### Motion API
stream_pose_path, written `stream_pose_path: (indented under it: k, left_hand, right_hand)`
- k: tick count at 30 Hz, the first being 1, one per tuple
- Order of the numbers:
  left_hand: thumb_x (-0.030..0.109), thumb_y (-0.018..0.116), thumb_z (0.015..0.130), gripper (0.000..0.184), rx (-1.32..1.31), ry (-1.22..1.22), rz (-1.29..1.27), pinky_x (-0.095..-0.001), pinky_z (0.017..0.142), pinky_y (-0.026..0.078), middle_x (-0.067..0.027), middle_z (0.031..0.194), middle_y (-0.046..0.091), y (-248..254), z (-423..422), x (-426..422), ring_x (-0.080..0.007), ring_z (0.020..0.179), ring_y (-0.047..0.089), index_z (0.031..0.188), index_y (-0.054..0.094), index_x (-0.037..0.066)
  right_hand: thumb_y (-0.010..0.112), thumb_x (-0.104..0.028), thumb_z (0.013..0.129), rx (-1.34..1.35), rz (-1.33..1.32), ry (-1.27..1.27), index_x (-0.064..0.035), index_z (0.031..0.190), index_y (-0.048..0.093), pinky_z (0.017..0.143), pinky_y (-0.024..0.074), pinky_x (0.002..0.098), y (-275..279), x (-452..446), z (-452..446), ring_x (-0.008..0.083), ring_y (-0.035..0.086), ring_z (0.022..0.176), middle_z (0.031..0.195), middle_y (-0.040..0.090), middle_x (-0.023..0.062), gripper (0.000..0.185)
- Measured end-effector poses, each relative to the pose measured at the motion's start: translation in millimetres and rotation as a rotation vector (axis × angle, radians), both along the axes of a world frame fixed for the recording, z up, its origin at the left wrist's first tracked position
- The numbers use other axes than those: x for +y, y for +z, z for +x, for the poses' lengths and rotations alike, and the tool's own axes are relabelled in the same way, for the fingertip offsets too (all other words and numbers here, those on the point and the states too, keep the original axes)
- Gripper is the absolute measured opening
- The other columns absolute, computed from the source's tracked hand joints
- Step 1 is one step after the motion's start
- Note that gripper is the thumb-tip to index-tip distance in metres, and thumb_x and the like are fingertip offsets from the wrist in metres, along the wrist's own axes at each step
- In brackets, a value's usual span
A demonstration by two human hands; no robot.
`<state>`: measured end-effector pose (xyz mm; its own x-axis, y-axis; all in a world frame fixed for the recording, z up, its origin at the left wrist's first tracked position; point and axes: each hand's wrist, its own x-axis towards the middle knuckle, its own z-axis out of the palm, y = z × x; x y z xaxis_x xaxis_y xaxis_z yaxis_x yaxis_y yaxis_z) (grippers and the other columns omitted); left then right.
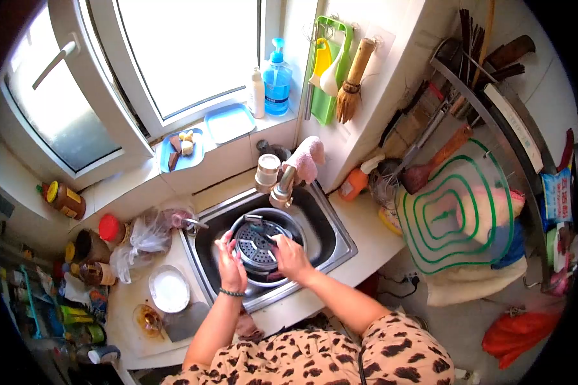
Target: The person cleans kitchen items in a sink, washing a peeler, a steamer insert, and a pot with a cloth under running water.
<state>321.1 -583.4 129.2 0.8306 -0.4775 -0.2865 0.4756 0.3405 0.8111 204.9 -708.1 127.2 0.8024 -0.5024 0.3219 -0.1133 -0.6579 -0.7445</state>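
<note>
A metal sink (pixel 324 232) holds a round steel pot (pixel 297 226), and inside it sits a steamer-like disc with many holes (pixel 255 247). My left hand (pixel 231 264) is at the left rim of the perforated disc, fingers apart and pointing up, with a dark bracelet at the wrist. At the disc's right side, my right hand (pixel 290 256) has its fingers curled around a small dark item too hidden to name. The faucet (pixel 281 191) stands behind the pot, with a pink cloth (pixel 307 159) over it.
White bowl (pixel 169 289), plastic bag (pixel 144 244) and jars stand left of the sink. Behind are a blue tray with ginger (pixel 182 149) and a blue soap bottle (pixel 277 80). An orange bottle (pixel 353 185) and green-ringed translucent cover (pixel 456 212) are at right.
</note>
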Motion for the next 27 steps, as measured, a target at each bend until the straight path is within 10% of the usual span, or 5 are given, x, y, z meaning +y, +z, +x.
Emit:
stream_pose_path:
  k: [2,6,12,27]
  left_hand:
    - [0.051,0.042,0.096,0.049,0.081,0.015,0.182,-0.0404,0.096,0.031,-0.0003,0.128,0.046,-20.9,8.9,15.1,-0.0173,0.11,0.042,0.125,0.05,0.013]
    - [0.032,0.047,0.097,0.024,0.039,-0.053,0.278,-0.0272,0.077,0.04,0.0034,0.107,0.057,-42.3,3.9,37.5,-0.0089,0.092,0.047,0.109,0.059,0.014]
    - [0.024,0.052,0.096,0.018,0.09,-0.204,0.229,-0.0282,0.074,0.047,-0.0001,0.097,0.06,-52.0,0.4,34.7,-0.0106,0.088,0.056,0.104,0.058,0.01]
    - [0.02,0.051,0.095,0.012,0.143,-0.472,0.285,-0.0269,0.068,0.052,-0.0048,0.09,0.065,-75.1,-4.9,32.9,-0.0129,0.077,0.062,0.095,0.057,0.009]
  right_hand:
    - [0.058,-0.017,0.087,0.778,-0.063,0.192,-0.0034,0.098,0.05,0.071,0.0473,0.0488,-41.1,-25.9,-20.0,0.0439,0.059,0.085,0.091,0.062,0.0241,0.02]
    - [0.053,-0.012,0.09,0.211,-0.019,-0.069,-0.0024,0.098,0.054,0.069,0.0474,0.046,30.8,-30.7,-22.6,0.0406,0.061,0.082,0.086,0.063,0.0227,0.013]
    - [0.046,-0.01,0.097,-0.38,0.367,-0.04,-0.002,0.102,0.053,0.06,0.04,0.0217,182.4,-72.6,-7.8,0.0066,0.045,0.066,0.075,0.051,0.0001,0.012]
    - [0.041,-0.016,0.1,-0.81,0.212,-0.476,-0.0026,0.101,0.051,0.05,0.0354,0.0215,199.9,-211.2,-47.7,0.0074,0.043,0.057,0.069,0.052,0.0015,0.017]
